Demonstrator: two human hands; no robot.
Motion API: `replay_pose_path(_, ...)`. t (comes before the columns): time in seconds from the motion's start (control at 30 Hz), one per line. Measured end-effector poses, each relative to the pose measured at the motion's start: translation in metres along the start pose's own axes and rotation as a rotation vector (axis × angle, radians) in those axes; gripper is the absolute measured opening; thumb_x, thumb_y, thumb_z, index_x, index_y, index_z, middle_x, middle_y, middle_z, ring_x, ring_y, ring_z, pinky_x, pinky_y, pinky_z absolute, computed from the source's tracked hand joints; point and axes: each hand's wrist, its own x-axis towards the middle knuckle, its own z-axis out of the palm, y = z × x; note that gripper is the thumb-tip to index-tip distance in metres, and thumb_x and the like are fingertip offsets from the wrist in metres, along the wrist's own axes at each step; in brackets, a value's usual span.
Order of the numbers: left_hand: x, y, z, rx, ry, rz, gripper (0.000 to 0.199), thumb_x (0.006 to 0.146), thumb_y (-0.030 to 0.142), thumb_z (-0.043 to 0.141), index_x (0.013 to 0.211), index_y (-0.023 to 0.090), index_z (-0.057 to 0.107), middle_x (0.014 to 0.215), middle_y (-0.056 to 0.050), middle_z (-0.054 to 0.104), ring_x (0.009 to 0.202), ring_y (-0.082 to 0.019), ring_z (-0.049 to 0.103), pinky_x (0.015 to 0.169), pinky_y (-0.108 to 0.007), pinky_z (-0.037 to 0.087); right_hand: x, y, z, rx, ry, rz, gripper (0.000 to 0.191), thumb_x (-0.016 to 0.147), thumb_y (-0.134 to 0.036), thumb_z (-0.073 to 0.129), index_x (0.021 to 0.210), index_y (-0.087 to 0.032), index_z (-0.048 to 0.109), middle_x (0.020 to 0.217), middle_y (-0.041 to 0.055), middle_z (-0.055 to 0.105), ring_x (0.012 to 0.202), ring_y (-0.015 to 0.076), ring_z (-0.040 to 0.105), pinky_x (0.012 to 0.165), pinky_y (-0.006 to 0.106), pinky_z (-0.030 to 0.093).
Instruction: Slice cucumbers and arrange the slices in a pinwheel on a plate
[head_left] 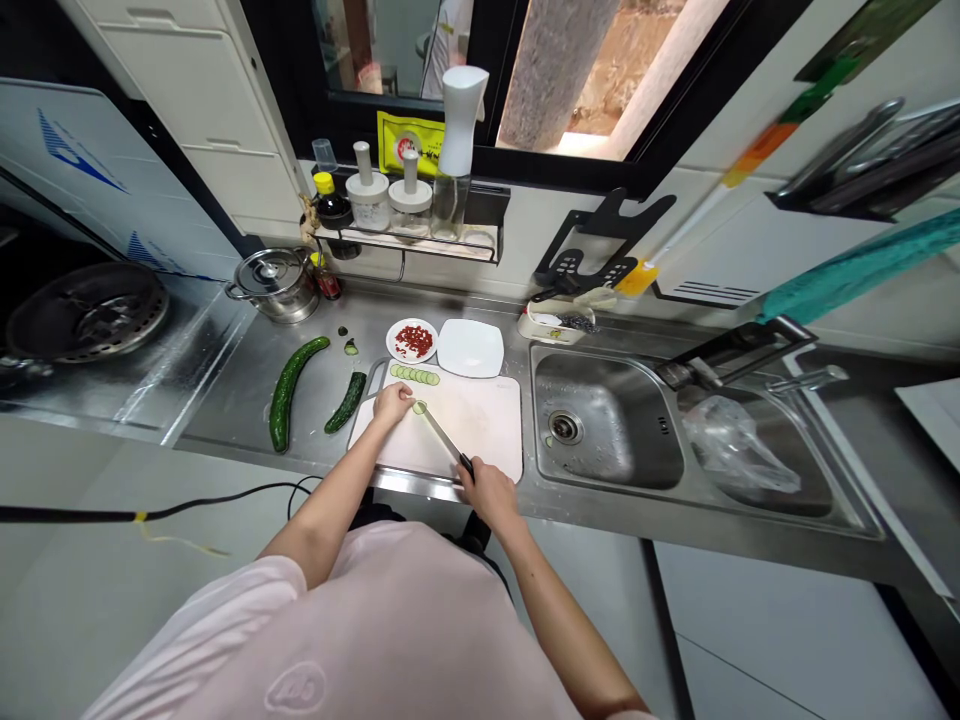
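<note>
My right hand (489,490) is wrapped round the black handle of a knife (444,436), its blade pointing up and left over the white cutting board (487,425). By the blade's tip lies a round cucumber slice (419,408). Just left of that slice is my left hand (394,403), fingers drawn together; whether they pinch anything is too small to tell. A row of overlapping cucumber slices (415,375) lies along the board's upper left. Left of the board are a cut cucumber piece (346,403) and a long whole cucumber (291,392).
Behind the board stand a plate of chopped red pieces (412,341) and a square white plate (470,348). Cucumber ends (350,347) lie nearby. A steel pot (276,284) is at the back left, a sink (607,420) at the right. Above hangs a seasoning shelf (420,240).
</note>
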Motion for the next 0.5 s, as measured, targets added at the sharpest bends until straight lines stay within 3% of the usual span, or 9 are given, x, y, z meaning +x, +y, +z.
replay_pose_path(0.5, 0.0026, -0.0001, -0.0006, 0.006, -0.022, -0.015, 0.018, 0.068, 0.03, 0.068, 0.085, 0.024, 0.065, 0.077, 0.002, 0.065, 0.072, -0.013, 0.057, 0.062, -0.023, 0.038, 0.0013, -0.0076, 0.0069, -0.038, 0.02, -0.005, 0.035, 0.095, -0.041, 0.031, 0.102, -0.016, 0.054, 0.09, 0.0117, 0.068, 0.087, 0.0239, 0.065, 0.072, 0.03, 0.042)
